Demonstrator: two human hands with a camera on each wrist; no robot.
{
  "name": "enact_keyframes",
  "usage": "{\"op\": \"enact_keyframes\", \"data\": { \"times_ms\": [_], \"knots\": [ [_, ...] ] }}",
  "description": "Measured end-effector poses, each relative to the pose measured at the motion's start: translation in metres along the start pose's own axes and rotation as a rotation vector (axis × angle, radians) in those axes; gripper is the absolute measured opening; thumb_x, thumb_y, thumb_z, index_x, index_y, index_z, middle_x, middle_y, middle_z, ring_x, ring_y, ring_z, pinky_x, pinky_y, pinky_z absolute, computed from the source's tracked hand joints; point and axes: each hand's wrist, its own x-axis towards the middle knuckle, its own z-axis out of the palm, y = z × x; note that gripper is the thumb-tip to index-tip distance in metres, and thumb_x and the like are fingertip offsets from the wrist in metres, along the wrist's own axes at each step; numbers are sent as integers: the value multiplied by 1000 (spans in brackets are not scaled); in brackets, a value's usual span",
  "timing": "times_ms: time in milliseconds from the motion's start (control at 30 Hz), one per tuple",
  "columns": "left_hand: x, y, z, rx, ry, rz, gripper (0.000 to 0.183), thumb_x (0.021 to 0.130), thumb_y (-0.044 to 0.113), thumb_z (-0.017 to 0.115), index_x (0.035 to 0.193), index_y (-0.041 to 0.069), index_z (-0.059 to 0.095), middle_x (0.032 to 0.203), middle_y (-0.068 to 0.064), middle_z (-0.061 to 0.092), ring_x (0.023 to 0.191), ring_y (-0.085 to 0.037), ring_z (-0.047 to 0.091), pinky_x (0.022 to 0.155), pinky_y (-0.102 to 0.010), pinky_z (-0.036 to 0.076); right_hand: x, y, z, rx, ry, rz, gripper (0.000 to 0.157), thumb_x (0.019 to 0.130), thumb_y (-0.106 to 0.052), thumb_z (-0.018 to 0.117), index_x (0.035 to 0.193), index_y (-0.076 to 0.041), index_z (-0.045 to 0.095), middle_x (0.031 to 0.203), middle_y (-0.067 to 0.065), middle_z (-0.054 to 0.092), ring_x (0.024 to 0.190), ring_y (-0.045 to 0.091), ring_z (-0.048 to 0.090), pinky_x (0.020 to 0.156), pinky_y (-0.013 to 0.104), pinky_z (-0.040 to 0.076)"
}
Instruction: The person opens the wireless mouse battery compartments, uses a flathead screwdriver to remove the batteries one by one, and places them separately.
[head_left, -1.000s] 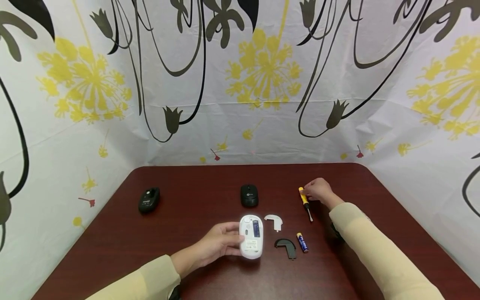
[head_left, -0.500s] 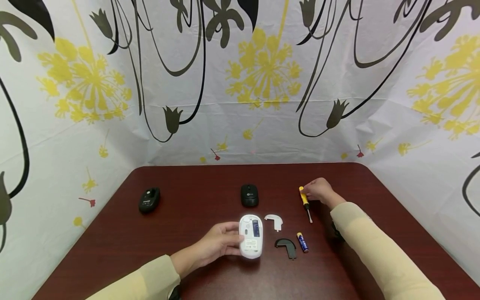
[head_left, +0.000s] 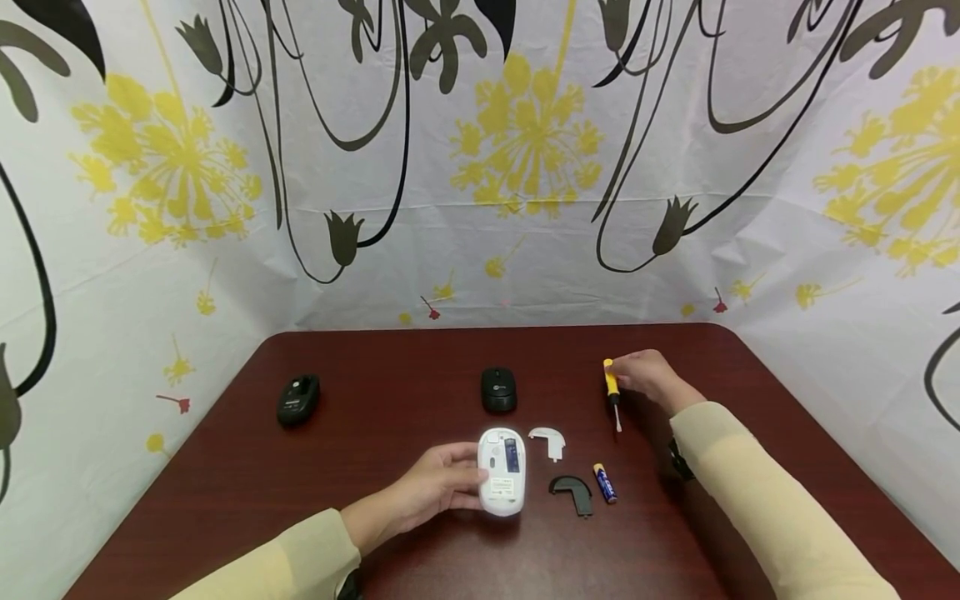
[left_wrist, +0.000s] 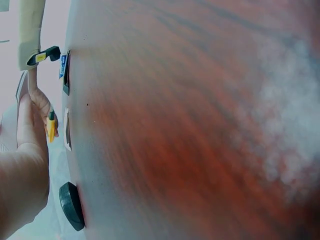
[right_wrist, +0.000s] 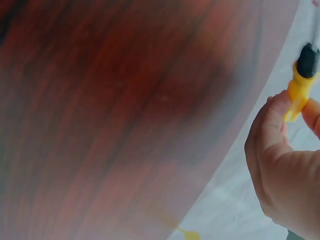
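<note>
Holding, left hand (head_left: 427, 493): thumb and fingers are pinching one side of the white mouse (head_left: 502, 472); its bottom is turned up, and a blue battery (head_left: 512, 457) is visible inside.
White mouse: it is before the person, near the table middle. I judge it light and stiff, its shell rather slippery; better to grip both long edges and leave the battery opening free.
Dark cover piece (head_left: 581, 497): lies right of the mouse; probably thin and a little fragile, so take the wide part, not the narrow tongue.
Loose battery (head_left: 605, 484): just beside this piece; small, hard, it may roll; pinch it around the middle.
White cover piece (head_left: 554, 442): a little farther; I would handle it as gently as the dark one.
Screwdriver, right hand (head_left: 654, 377): thumb and fingertips pinch the yellow handle of the screwdriver (head_left: 611, 383); stiff, probably light; a lower grip should steady it. Whether the tip touches the table (head_left: 405, 360), I cannot tell.
Black mice: one at the centre (head_left: 498, 390), another at far left (head_left: 298, 402).
</note>
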Motion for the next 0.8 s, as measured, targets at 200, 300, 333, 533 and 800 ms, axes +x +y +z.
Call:
{"op": "enact_keyframes", "data": {
  "times_ms": [200, 300, 333, 533, 800],
  "knots": [
    [-1, 1, 0, -2, 5, -5, 50, 92, -2, 59, 136, -16, 39, 116, -20, 62, 97, -28, 65, 85, -46, 55, -7, -10, -4, 114, -3, 13, 54, 96, -12, 60, 137, 15, 39, 126, 20, 52, 90, 9, 60, 90, 29, 53],
    [-1, 1, -1, -2, 8, -7, 50, 91, -2, 59, 136, -16, 39, 116, -20, 62, 97, -28, 65, 85, -46, 55, -12, -17, -3, 207, -13, 16, 54, 96, -11, 61, 138, 15, 38, 109, 9, 59, 85, 7, 62, 93, 32, 52],
    [-1, 1, -1, -2, 9, -8, 50, 91, -2, 59, 136, -16, 40, 116, -20, 62, 97, -28, 65, 85, -46, 55, -14, -20, -3, 234, -20, 12, 54, 96, -10, 60, 138, 14, 38, 104, 6, 60, 84, 7, 62, 93, 33, 51],
    [-1, 0, -1, 0, 8, -5, 51, 91, -2, 59, 135, -16, 40, 116, -20, 62, 97, -28, 65, 85, -46, 55, -25, -34, 5, 329, -72, -32, 54, 97, -4, 56, 141, 16, 32, 94, 1, 65, 84, 9, 65, 92, 33, 52],
    [1, -2, -2, 0, 10, -4, 51, 91, -1, 59, 136, -16, 39, 116, -20, 62, 97, -28, 65, 85, -46, 55, -41, -47, 18, 382, -142, -91, 52, 100, -2, 51, 142, 17, 28, 91, -1, 69, 94, 13, 65, 88, 28, 53]
  ]
}}
